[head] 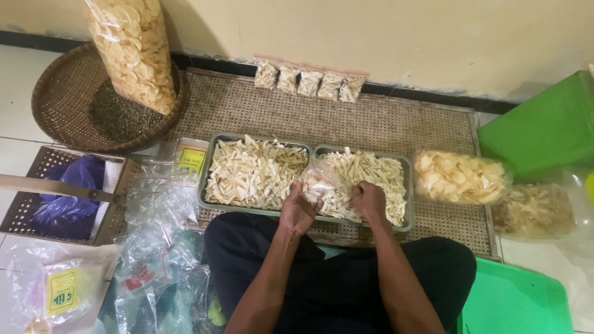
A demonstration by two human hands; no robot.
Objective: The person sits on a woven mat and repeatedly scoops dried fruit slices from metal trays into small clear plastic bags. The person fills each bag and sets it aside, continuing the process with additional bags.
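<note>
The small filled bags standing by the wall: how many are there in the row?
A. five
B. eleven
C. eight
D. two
A: five small bags stand side by side against the wall, at the far edge of the woven mat, beyond the two metal trays of chips.

Round woven basket (62,99) top left; five small filled packets (307,82) along wall; green bin (547,127) right.
</note>
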